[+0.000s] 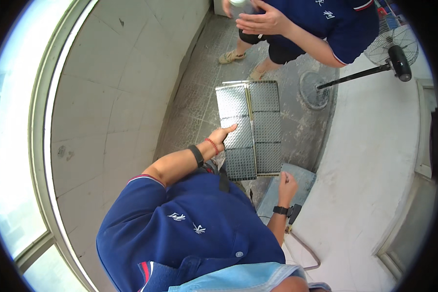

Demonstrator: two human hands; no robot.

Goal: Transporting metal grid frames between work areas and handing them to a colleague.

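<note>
My left hand (223,136) grips the left edge of a shiny rectangular panel (237,104), its thumb on top. The panel has a fine textured metallic face crossed by dark bands. Partly behind it, on the right, is a similar darker grey panel (267,127) with a thin light-coloured frame. Both stand out in front of my body, overlapping and slightly fanned. By the lower right corner of the darker panel is my right hand (287,186), its fingers curled closed. What they hold, if anything, is hidden.
Another person (297,29) stands ahead, holding a pale rounded object (242,7) in their hands. At the right is a pedestal fan (399,62) with a round base (320,90). A grey-blue flat surface (301,182) lies beside my right hand. Walls and a window (14,146) flank the narrow space.
</note>
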